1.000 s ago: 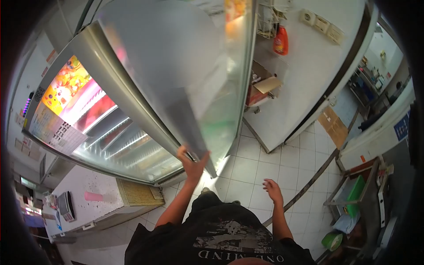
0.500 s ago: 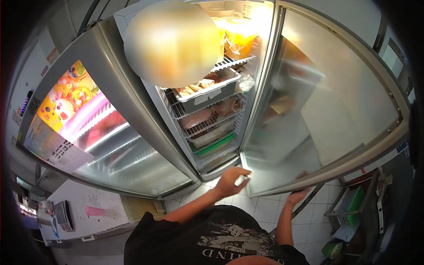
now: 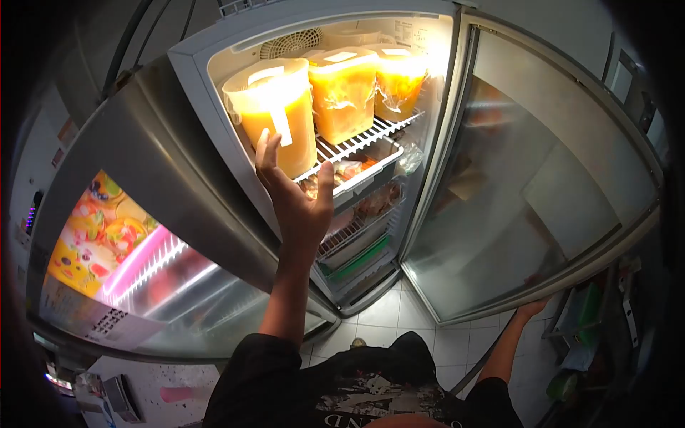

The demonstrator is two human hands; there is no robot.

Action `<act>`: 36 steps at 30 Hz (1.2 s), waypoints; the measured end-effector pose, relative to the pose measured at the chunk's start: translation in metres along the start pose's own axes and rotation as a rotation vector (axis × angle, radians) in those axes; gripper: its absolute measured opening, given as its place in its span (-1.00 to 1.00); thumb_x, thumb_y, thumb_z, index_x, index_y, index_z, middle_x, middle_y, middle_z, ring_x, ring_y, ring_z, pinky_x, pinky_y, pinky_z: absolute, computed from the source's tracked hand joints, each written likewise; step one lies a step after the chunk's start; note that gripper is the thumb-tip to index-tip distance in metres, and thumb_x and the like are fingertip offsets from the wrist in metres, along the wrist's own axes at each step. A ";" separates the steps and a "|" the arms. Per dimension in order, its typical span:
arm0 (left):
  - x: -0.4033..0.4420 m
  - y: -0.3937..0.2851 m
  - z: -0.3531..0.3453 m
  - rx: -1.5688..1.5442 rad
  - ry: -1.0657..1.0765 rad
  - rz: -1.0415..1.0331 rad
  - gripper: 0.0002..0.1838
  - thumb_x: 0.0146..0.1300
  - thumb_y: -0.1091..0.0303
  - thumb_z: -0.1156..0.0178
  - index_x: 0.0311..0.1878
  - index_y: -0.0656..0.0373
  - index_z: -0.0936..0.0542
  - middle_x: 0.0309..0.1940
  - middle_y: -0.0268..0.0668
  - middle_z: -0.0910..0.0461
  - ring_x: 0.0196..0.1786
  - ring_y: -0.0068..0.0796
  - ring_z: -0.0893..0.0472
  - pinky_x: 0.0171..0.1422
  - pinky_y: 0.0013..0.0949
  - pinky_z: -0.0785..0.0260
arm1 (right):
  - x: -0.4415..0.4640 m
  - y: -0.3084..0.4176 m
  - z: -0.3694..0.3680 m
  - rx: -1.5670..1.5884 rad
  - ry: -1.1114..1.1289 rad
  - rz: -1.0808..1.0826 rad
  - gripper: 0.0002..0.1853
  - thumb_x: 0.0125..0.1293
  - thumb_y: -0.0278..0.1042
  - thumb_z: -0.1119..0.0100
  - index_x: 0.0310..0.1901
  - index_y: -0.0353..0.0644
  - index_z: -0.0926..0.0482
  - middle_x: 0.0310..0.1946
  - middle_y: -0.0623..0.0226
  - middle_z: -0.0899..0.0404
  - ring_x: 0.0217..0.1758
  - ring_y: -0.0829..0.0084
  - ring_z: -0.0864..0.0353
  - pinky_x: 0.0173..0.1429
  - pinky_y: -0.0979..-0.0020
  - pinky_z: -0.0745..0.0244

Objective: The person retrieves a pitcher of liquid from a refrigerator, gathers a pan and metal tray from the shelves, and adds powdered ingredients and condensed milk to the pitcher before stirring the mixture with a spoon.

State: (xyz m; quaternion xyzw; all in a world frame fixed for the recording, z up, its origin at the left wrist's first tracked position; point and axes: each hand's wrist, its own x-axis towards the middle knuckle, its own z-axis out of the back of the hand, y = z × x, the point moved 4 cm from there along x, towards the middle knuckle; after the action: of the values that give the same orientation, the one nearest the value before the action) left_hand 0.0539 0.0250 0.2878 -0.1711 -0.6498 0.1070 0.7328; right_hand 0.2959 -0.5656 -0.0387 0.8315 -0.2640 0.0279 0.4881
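Observation:
My left hand [image 3: 296,189] reaches up into the open fridge, fingers and thumb spread. It is in front of a large clear container of orange-yellow liquid [image 3: 289,143] with a pale label; whether the fingertips touch it I cannot tell. Beside that, on the same wire shelf [image 3: 357,145], stand a second orange-filled container [image 3: 344,100] and a third one [image 3: 399,82], with clear plastic film on them. Low on the right, my right hand [image 3: 531,308] is at the outer edge of the glass fridge door [image 3: 528,185], its fingers partly hidden there.
Below the containers, a grey bin [image 3: 367,178] holds wrapped food, with more packages on lower shelves. A closed fridge door with a fruit picture [image 3: 107,235] stands at left. A white counter [image 3: 150,374] with a pink cup [image 3: 177,394] is lower left; a rack [image 3: 581,328] stands right.
My left hand has risen from beside my body to the top shelf and its fingers have spread. My right hand has moved to the door's edge. The view has tilted up.

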 end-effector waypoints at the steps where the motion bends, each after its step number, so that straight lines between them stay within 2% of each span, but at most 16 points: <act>1: 0.005 0.007 -0.006 0.018 0.055 0.012 -0.17 0.28 0.32 -0.39 0.51 0.17 -0.15 0.39 0.10 -0.31 0.45 0.09 -0.41 0.56 -0.01 -0.22 | -0.004 0.003 -0.002 -0.062 -0.076 0.028 -0.45 0.68 0.03 0.24 0.41 -0.24 -0.36 0.17 0.09 -0.58 0.13 0.18 -0.65 0.11 0.16 -0.67; 2: 0.011 0.012 -0.011 -0.078 0.029 0.070 -0.19 0.29 0.32 -0.38 0.50 0.17 -0.15 0.38 0.10 -0.31 0.43 0.08 -0.42 0.55 -0.01 -0.24 | -0.008 0.005 -0.003 -0.123 -0.150 0.055 -0.45 0.68 0.03 0.23 0.39 -0.25 -0.39 0.11 0.11 -0.62 0.07 0.21 -0.66 0.06 0.19 -0.69; 6: 0.040 0.024 -0.028 -0.358 -0.068 0.209 -0.37 0.39 0.43 -0.27 0.42 0.18 -0.21 0.25 0.04 -0.37 0.26 -0.09 -0.53 0.45 -0.08 -0.34 | -0.001 -0.007 0.019 -0.267 0.059 0.173 -0.46 0.66 -0.10 0.21 0.45 -0.33 -0.34 0.17 0.05 -0.62 0.09 0.15 -0.70 0.13 0.19 -0.73; 8: 0.052 0.031 -0.035 -0.509 -0.121 0.257 -0.43 0.40 0.48 -0.23 0.39 0.18 -0.23 0.21 -0.01 -0.38 0.21 -0.17 -0.55 0.41 -0.13 -0.38 | 0.004 -0.013 0.026 -0.191 -0.029 0.142 -0.45 0.65 -0.13 0.21 0.44 -0.38 -0.35 0.22 -0.01 -0.60 0.10 0.13 -0.70 0.15 0.17 -0.72; 9: 0.056 0.039 -0.039 -0.470 -0.222 0.200 -0.57 0.45 0.55 -0.16 0.31 0.20 -0.30 0.09 -0.11 -0.46 0.03 -0.45 -0.56 0.17 -0.43 -0.47 | 0.003 -0.013 0.025 -0.084 -0.089 0.083 -0.45 0.65 -0.13 0.22 0.43 -0.40 -0.36 0.22 -0.03 -0.60 0.10 0.13 -0.70 0.16 0.16 -0.71; 12: 0.069 0.048 -0.046 -0.220 -0.345 0.016 -0.62 0.46 0.54 -0.13 0.27 0.21 -0.34 0.08 -0.16 -0.46 -0.03 -0.46 -0.58 0.13 -0.42 -0.50 | 0.014 -0.028 0.043 -0.086 0.028 0.117 -0.43 0.64 -0.14 0.23 0.39 -0.47 -0.40 0.21 -0.09 -0.60 0.15 0.07 -0.69 0.26 0.08 -0.66; 13: 0.067 0.045 -0.050 -0.426 -0.368 0.143 -0.64 0.43 0.53 -0.13 0.23 0.26 -0.35 0.15 -0.17 -0.37 0.18 -0.31 -0.52 0.38 -0.21 -0.42 | 0.016 -0.031 0.051 -0.169 0.005 0.159 -0.43 0.64 -0.14 0.24 0.39 -0.48 -0.41 0.21 -0.09 -0.60 0.15 0.06 -0.68 0.28 0.07 -0.65; 17: 0.069 0.049 -0.054 -0.256 -0.629 -0.105 -0.75 0.33 0.64 -0.12 0.04 0.26 -0.40 -0.08 -0.26 -0.40 -0.11 -0.45 -0.60 0.03 -0.37 -0.56 | 0.024 -0.041 0.069 -0.136 0.045 0.131 -0.43 0.64 -0.15 0.26 0.40 -0.49 -0.38 0.25 -0.11 -0.57 0.19 0.04 -0.66 0.33 0.05 -0.61; 20: 0.078 0.045 -0.051 -0.197 -0.761 0.004 -0.76 0.33 0.59 -0.29 -0.12 0.21 -0.38 -0.31 -0.32 -0.43 -0.35 -0.52 -0.56 -0.21 -0.45 -0.50 | 0.038 -0.061 0.090 0.106 0.066 0.070 -0.41 0.65 -0.14 0.27 0.42 -0.50 -0.36 0.29 -0.13 -0.53 0.22 0.01 -0.64 0.33 0.03 -0.61; 22: 0.078 0.035 -0.050 -0.174 -0.827 -0.005 -0.72 0.34 0.53 -0.34 -0.27 0.17 -0.35 -0.43 -0.35 -0.42 -0.48 -0.60 -0.50 -0.39 -0.53 -0.39 | 0.048 -0.069 0.109 0.117 0.084 0.058 -0.41 0.66 -0.11 0.25 0.46 -0.44 -0.31 0.38 -0.10 -0.44 0.34 -0.03 -0.52 0.47 -0.02 -0.45; 24: 0.072 0.033 -0.049 -0.030 -0.748 -0.044 -0.66 0.39 0.47 -0.32 -0.20 0.15 -0.25 -0.43 -0.34 -0.40 -0.44 -0.59 -0.56 -0.36 -0.50 -0.46 | 0.065 -0.097 0.149 0.181 0.085 0.024 -0.41 0.68 -0.05 0.23 0.50 -0.35 -0.29 0.47 -0.02 -0.34 0.47 -0.02 -0.37 0.59 -0.03 -0.26; 27: 0.068 0.013 -0.044 -0.110 -0.795 0.305 -0.64 0.41 0.44 -0.31 -0.18 0.12 -0.23 -0.59 -0.46 -0.32 -0.58 -0.73 -0.45 -0.49 -0.62 -0.29 | 0.079 -0.097 0.146 0.229 0.107 -0.025 -0.43 0.67 -0.07 0.20 0.48 -0.35 -0.31 0.45 -0.01 -0.37 0.48 0.01 -0.35 0.60 0.00 -0.22; 30: 0.066 0.002 -0.036 -0.225 -0.839 0.181 -0.63 0.40 0.43 -0.32 -0.15 0.10 -0.22 -0.70 -0.55 -0.20 -0.68 -0.83 -0.30 -0.57 -0.69 -0.13 | 0.098 -0.096 0.138 0.507 0.367 -0.027 -0.46 0.65 -0.11 0.11 0.46 -0.34 -0.34 0.44 0.00 -0.38 0.48 0.05 -0.35 0.59 -0.03 -0.22; 31: 0.063 -0.013 -0.035 -0.250 -0.911 0.240 -0.71 0.35 0.33 -0.38 -0.25 0.18 -0.42 -0.64 -0.52 -0.28 -0.62 -0.81 -0.34 -0.60 -0.69 -0.15 | 0.091 -0.078 0.107 0.605 0.385 -0.077 -0.48 0.63 -0.15 0.02 0.44 -0.33 -0.38 0.37 0.03 -0.47 0.38 0.10 -0.47 0.50 0.02 -0.37; 34: 0.060 -0.029 -0.020 -0.411 -0.792 0.245 -0.68 0.40 0.40 -0.31 -0.25 0.05 -0.28 -0.66 -0.55 -0.13 -0.67 -0.82 -0.12 -0.57 -0.65 0.06 | 0.107 -0.079 0.110 0.489 0.322 -0.066 -0.49 0.63 -0.16 0.01 0.43 -0.33 -0.38 0.34 0.03 -0.48 0.35 0.11 -0.50 0.46 0.04 -0.40; 36: 0.054 -0.034 -0.014 -0.481 -0.730 0.313 -0.75 0.45 0.32 -0.24 -0.27 0.07 -0.35 -0.65 -0.56 -0.06 -0.66 -0.81 -0.06 -0.57 -0.62 0.14 | 0.115 -0.086 0.114 0.394 0.280 -0.049 -0.49 0.63 -0.17 0.01 0.43 -0.33 -0.38 0.33 0.04 -0.50 0.33 0.12 -0.51 0.44 0.05 -0.43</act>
State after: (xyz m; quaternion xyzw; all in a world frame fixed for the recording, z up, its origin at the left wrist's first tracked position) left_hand 0.0730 0.0126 0.3496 -0.3834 -0.8380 0.1159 0.3706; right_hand 0.4110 -0.6743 -0.1321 0.9047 -0.1631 0.1821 0.3490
